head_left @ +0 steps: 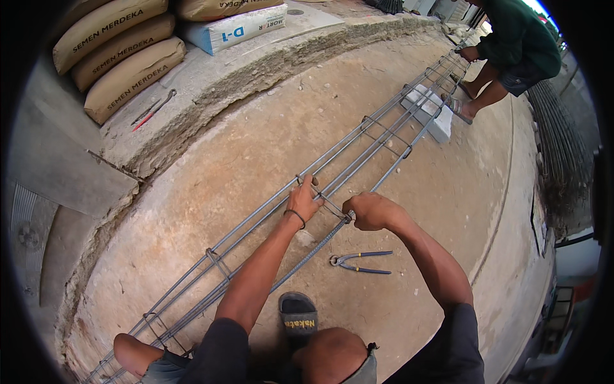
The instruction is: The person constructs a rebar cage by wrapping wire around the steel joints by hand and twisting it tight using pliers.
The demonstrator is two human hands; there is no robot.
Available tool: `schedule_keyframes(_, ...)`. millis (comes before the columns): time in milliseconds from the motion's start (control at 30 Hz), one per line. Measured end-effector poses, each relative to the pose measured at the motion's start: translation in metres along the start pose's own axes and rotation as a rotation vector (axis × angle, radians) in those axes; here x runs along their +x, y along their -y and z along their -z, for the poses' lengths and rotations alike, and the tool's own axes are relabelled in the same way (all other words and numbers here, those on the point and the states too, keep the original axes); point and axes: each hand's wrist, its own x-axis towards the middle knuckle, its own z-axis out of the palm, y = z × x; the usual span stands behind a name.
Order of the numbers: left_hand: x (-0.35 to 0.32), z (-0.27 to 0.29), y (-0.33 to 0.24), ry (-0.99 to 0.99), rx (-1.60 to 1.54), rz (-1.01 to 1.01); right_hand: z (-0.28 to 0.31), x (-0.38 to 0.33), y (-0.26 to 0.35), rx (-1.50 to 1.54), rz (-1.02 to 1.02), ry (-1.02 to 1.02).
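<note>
"Bent knees (334, 353) crowded the lower edge, dark sleeves (446, 352) beside them!"

"And the steel cage (313, 251)?"

"Slanting right across, lower left to upper right, both hands busy near its middle!"

"Left hand (304, 200)?"

"Its fingers curved over the cage beside a stirrup (330, 205); whether they gripped, I couldn't tell. But the right hand (371, 211): fingers curled tight at that stirrup's near corner, their catch hidden!"

"Tools?"

"Blue-handled pincers (341, 261) lay just below that fist, near a dark slipper (296, 306)!"

"Up top?"

"White block (440, 127) under the cage at upper right, a co-worker (519, 48) bent over that end, brown sacks (137, 80) piled upper left!"
</note>
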Motion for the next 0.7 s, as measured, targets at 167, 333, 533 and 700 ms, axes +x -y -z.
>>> schedule_keyframes(167,-0.002,-0.009,-0.014,-0.099,0.37,0.048,0.033,0.053,-0.022,0.068,0.019,-0.413)
schedule_keyframes(333,0.003,-0.021,-0.019,-0.101,0.428,0.129,0.009,0.146,-0.057,-0.014,0.116,-0.049)
schedule_keyframes(533,0.011,-0.007,-0.011,0.088,-0.394,0.3,-0.004,0.185,-0.032,0.051,-0.008,0.486)
schedule_keyframes(700,0.012,0.016,-0.029,0.203,-0.797,0.423,-0.006,0.201,-0.042,0.161,-0.038,0.638)
